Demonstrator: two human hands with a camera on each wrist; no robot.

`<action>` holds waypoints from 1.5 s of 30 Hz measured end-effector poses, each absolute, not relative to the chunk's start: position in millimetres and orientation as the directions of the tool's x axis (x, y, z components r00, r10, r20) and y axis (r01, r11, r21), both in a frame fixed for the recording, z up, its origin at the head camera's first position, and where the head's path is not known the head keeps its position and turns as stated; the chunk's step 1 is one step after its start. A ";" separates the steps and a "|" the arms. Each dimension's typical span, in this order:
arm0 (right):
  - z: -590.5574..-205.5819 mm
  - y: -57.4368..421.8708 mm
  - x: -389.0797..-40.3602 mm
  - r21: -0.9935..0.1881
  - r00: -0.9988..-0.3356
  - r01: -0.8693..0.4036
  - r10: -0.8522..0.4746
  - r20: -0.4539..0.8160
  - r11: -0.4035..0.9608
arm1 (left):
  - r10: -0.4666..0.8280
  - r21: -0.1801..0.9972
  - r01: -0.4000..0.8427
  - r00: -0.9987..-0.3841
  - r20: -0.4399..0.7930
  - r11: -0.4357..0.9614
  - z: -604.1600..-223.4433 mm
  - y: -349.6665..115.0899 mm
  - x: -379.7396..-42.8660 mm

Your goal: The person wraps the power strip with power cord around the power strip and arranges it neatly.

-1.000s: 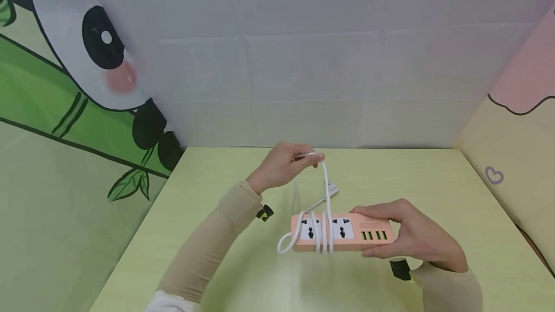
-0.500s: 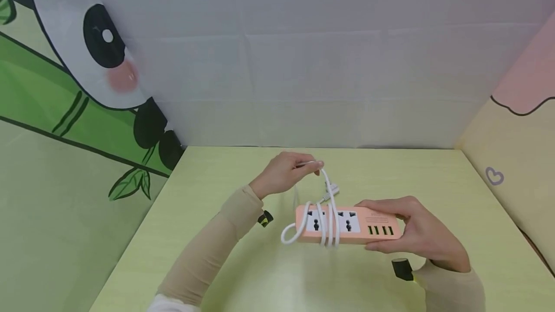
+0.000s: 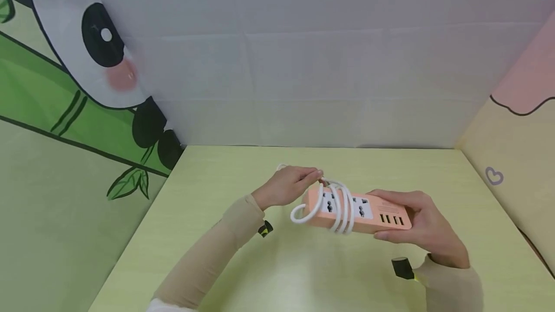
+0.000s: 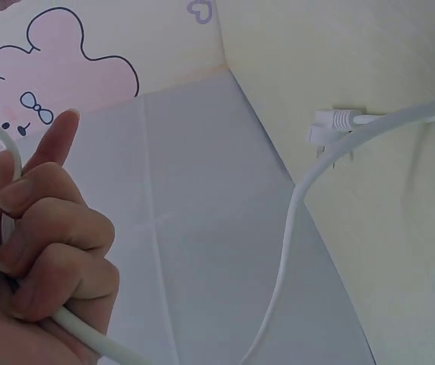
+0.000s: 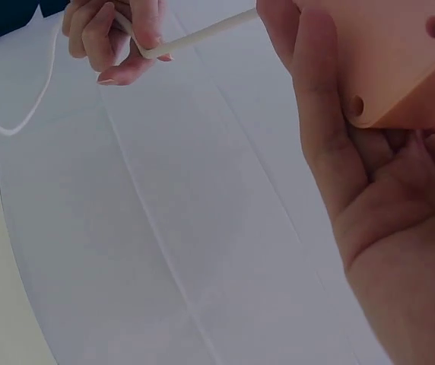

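Right hand point(image 3: 433, 224) round power strip point(image 3: 381, 207), cord point(image 4: 98, 339) in left hand point(image 3: 287, 186).

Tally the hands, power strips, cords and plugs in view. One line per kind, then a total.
Hands: 2 (left hand, right hand)
Power strips: 1 (peach power strip)
Cords: 1 (white cord, partly looped around the strip)
Plugs: 1 (white plug)
Total: 5
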State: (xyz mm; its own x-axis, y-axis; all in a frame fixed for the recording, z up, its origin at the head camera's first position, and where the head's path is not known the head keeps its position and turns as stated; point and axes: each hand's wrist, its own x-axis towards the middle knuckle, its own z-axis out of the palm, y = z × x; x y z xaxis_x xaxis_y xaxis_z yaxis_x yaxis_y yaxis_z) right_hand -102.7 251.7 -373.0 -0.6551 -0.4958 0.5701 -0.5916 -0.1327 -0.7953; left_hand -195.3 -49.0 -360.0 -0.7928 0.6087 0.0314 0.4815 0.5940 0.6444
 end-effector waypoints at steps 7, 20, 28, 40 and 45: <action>-371.5 249.5 -89.8 -0.843 -0.771 -0.533 -0.370 0.518 -0.069 | 0.640 0.661 0.538 -0.760 0.112 0.524 -369.9 -55.8 -182.5; -367.0 243.1 -88.3 -0.914 -0.904 -0.404 -0.137 0.406 -0.047 | 0.615 0.525 0.683 -0.714 0.334 0.508 -377.1 -52.0 -159.8; -366.0 244.5 -101.1 -0.952 -0.951 -0.306 -0.038 0.306 -0.009 | 0.634 0.376 0.767 -0.641 0.432 0.520 -372.5 -43.4 -149.1; -374.6 234.6 -99.4 -0.926 -0.931 -0.363 -0.007 0.365 0.101 | 0.666 0.126 0.814 -0.544 0.510 0.568 -365.7 -42.1 -122.9; -376.4 229.6 -94.6 -0.921 -0.930 -0.361 0.019 0.368 0.147 | 0.650 0.112 0.807 -0.541 0.534 0.580 -362.8 -43.3 -114.2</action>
State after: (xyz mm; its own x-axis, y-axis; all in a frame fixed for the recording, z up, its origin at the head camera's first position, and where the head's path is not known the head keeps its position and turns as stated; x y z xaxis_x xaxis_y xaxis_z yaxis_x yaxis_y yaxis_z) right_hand -94.6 229.6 -376.4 -0.9296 0.0189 0.3680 -0.3615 0.1475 -0.9206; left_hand -114.2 -43.3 -362.8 -0.5410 0.6498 0.5339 0.8070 0.5799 0.1120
